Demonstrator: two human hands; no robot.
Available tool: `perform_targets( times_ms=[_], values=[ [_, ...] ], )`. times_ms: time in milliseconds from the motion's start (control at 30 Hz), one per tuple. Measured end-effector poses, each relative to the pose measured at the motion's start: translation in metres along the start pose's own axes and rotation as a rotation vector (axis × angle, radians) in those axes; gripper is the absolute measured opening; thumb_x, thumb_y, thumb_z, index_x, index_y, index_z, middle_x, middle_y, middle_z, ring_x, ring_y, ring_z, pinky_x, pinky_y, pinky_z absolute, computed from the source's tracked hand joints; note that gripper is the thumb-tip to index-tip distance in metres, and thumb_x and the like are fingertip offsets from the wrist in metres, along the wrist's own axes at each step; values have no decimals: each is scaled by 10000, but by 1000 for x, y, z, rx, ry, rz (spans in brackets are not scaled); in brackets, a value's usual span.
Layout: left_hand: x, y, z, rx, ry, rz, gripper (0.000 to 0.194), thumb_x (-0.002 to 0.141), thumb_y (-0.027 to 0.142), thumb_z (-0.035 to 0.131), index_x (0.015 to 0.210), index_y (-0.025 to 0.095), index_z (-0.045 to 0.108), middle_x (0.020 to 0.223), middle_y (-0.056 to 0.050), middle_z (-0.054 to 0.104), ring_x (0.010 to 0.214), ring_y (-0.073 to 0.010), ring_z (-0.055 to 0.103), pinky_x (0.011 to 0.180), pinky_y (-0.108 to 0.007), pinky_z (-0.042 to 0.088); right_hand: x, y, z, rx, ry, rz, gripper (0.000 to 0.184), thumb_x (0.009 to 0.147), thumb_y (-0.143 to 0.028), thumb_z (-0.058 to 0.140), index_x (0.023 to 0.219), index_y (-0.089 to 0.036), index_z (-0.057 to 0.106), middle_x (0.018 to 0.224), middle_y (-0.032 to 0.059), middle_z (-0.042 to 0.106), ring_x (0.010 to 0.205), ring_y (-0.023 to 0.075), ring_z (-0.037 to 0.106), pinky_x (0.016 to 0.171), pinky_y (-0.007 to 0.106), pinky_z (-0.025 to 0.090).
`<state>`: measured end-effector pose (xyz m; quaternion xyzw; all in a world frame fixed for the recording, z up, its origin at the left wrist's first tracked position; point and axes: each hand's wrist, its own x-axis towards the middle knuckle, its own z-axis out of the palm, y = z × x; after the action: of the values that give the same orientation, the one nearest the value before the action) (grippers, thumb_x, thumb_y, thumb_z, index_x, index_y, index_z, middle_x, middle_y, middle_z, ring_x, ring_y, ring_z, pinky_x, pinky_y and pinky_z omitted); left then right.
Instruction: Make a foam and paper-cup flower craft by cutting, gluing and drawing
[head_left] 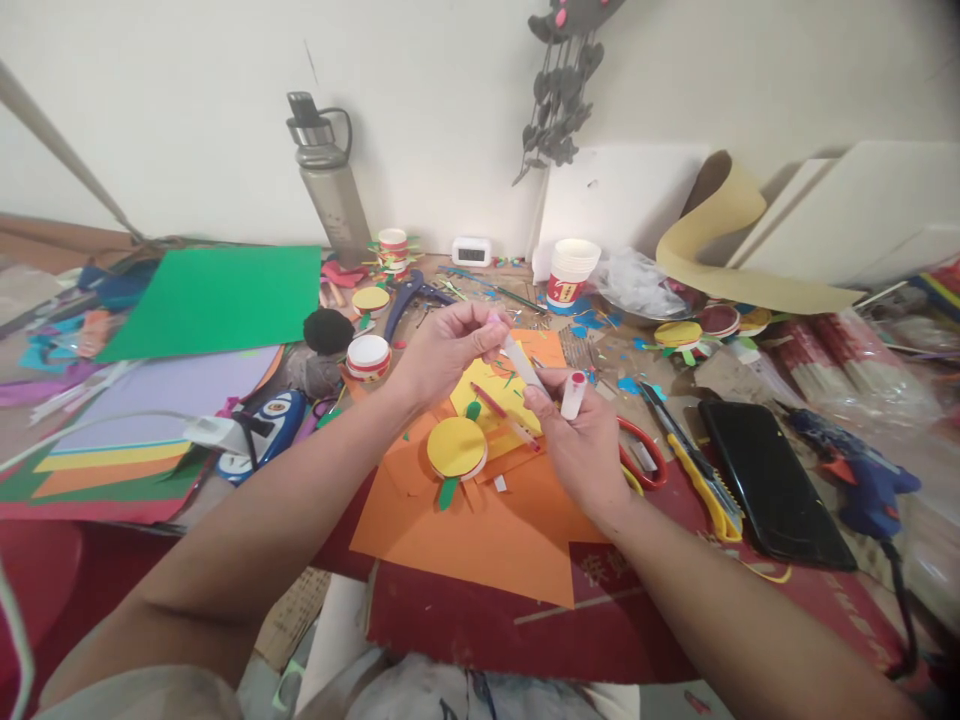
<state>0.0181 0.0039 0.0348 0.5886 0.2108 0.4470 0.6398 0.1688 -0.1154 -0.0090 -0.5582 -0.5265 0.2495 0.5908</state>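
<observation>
My left hand [472,335] pinches the far end of a slim white tube [525,364]. Its fingertips hide that end. My right hand [585,445] is closed around the tube's near end and also holds a short white cylinder with a red end [573,396], like a marker or its cap. Below my hands, a small turtle-like craft [457,448] with a yellow round top and green paper parts sits on orange paper [480,545]. A thin red pen [504,415] lies across yellow paper [517,395] nearby.
Red-handled scissors [643,450], a yellow box cutter [705,475], a black phone [772,480] and a blue glue gun [862,470] lie on the right. Paper cups [572,275] and a bottle [330,180] stand behind. Green card [225,300] is on the left.
</observation>
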Motion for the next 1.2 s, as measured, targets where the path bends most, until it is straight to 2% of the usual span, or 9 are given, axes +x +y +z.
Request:
perform_targets(
  times_ms=[233,500,767,1200],
  values=[
    [-1,-2,1,19,-15,-27,601,617,620,1024,788,155,683,730,37,639,611,-42,526,613,-200,464,1,0,0,57,10,19,250,925,-478,706,942,-237,770,802,23,704,759,202,607,735,356,526],
    [-3,-6,7,-34,21,-14,592,655,666,988,792,163,706,690,42,575,609,-54,511,594,-220,446,5,-2,0,86,-32,36,304,922,-504,715,1027,-227,786,917,45,782,839,218,684,796,377,567],
    [-4,-4,6,-82,17,13,570,694,677,965,914,186,776,765,23,659,645,-64,545,629,-230,456,4,-5,1,29,-8,36,243,906,-468,704,943,-238,772,782,7,690,731,183,586,699,328,520],
    [-2,-8,5,-132,46,-2,551,654,603,1014,805,157,727,727,29,675,612,-47,559,625,-209,463,3,-8,2,63,-7,54,265,877,-458,707,941,-210,777,772,6,669,720,170,560,682,312,496]
  ],
)
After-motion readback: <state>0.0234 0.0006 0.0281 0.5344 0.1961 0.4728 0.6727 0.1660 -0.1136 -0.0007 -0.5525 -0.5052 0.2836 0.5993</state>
